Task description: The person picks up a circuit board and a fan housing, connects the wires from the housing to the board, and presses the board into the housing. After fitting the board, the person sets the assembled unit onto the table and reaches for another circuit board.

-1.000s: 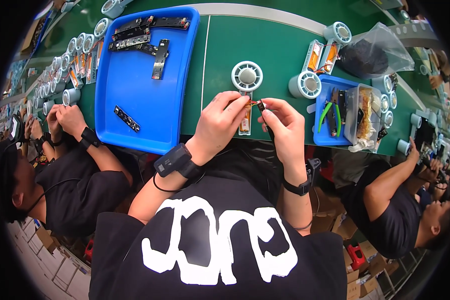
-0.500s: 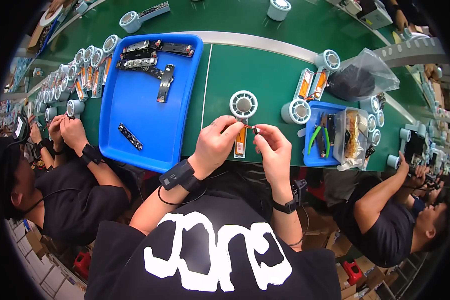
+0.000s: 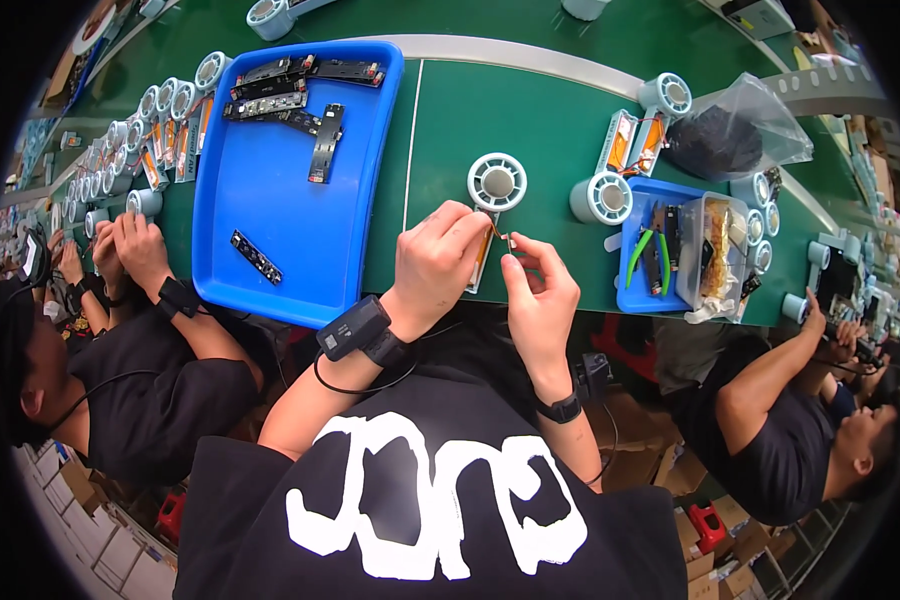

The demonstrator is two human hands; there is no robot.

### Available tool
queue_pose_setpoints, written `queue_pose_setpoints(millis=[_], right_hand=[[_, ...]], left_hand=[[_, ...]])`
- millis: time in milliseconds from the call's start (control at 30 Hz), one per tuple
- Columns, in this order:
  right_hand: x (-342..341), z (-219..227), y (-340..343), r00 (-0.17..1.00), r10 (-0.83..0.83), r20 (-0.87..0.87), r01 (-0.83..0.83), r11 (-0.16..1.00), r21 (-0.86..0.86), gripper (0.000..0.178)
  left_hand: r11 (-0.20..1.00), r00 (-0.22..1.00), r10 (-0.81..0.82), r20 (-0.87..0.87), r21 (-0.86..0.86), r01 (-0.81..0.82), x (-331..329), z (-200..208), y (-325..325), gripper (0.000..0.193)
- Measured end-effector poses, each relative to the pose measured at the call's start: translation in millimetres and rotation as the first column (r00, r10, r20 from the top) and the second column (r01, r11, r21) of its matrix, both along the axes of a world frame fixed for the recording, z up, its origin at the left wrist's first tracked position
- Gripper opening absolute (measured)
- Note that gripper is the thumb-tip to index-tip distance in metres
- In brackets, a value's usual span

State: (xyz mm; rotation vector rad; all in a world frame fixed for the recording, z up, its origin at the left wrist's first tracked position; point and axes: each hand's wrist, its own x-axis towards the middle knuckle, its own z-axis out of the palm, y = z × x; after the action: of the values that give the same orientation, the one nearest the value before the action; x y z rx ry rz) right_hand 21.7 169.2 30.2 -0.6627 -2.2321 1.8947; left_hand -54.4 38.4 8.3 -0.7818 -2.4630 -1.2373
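A light-blue fan unit [image 3: 497,182] with a round slotted head lies on the green table in front of me, its narrow handle [image 3: 479,272] pointing toward me. My left hand [image 3: 436,262] is closed over the upper handle, thumb and forefinger pinching thin reddish wires [image 3: 496,231] just below the head. Close by on the right, my right hand [image 3: 542,295] is closed in a pinch at the wires' free side. A tiny pale and dark piece shows at its fingertips, too small to name. The left fingers partly cover the handle.
A blue tray [image 3: 270,215] with several black circuit boards stands on the left. To the right are more fan units [image 3: 602,198], a small blue tray [image 3: 635,300] with green-handled pliers [image 3: 642,255], a clear box [image 3: 705,210] and a plastic bag [image 3: 730,140]. Co-workers sit on both sides.
The view has tilted, so the table's things sit higher in it. The black piece visible at my right fingertips before is now mostly hidden. My left hand keeps its pinch on the wires.
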Motion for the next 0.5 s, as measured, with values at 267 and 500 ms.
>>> queue_pose_setpoints(millis=[267,500], right_hand=[[-2.1,-0.9,1.2,1.0,0.01,-0.029,-0.009,1.0,0.025,0.023],[-7.2,-4.5,-9.3,0.999,-0.021,-0.036,0.025,0.993,0.114,0.025]], left_hand=[[0.953,0.994,-0.098,-0.046,-0.293,0.08,6.3,11.4,-5.9,0.032],[0.898,0.995,-0.098,-0.026,-0.434,0.078,7.6,17.1,-8.2,0.033]])
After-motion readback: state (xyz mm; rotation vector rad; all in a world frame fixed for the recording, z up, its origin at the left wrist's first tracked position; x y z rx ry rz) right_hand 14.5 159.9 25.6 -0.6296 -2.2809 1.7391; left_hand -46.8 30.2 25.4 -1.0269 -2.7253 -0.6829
